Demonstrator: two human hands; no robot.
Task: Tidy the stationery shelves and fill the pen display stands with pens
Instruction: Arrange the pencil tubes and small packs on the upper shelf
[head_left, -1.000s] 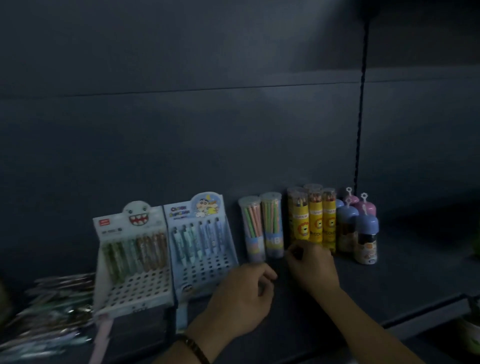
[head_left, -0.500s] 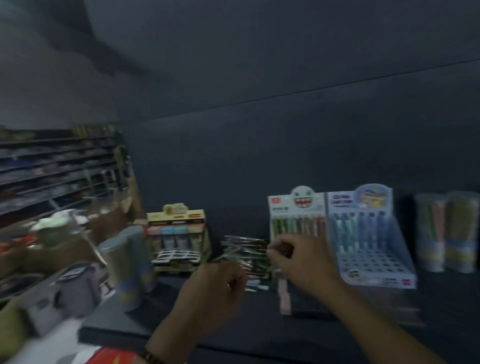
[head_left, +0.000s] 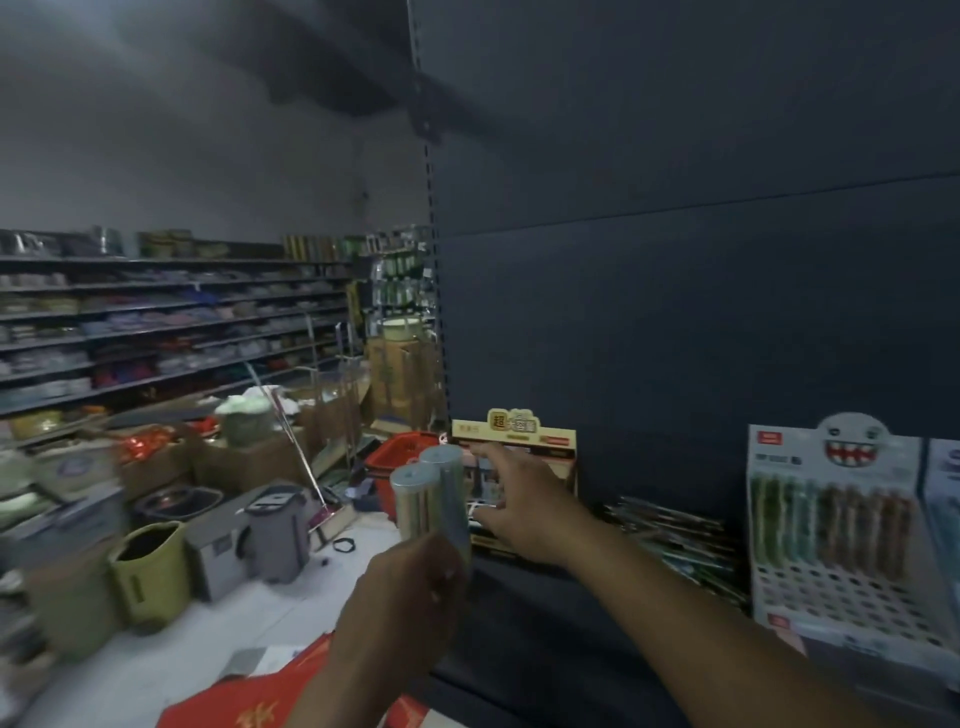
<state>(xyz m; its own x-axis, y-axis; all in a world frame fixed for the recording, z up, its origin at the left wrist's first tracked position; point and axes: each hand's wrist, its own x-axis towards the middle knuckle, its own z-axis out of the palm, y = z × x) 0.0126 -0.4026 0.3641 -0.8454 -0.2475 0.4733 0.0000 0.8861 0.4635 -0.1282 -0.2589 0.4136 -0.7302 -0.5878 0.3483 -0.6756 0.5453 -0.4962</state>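
At the left end of the shelf (head_left: 519, 623), stationery and two hands.
A white pen stand (head_left: 831, 525), its back rows filled, sits toward the right. A yellow box (head_left: 550, 441) stands near the left edge, with loose pens (head_left: 680, 540) heaped between them. Two upright tubes (head_left: 423, 499) are at the left edge. The right hand (head_left: 524, 504), fingers spread and empty, reaches before the box. The blurred left hand (head_left: 400, 603) is at the tubes' base, its grip unclear.

Only the character 超 reads clearly, printed on the header card of the yellow display box (head_left: 556, 441) at six o'clock, while the red tag on the white pen stand (head_left: 841, 592) at four o'clock is blurred.
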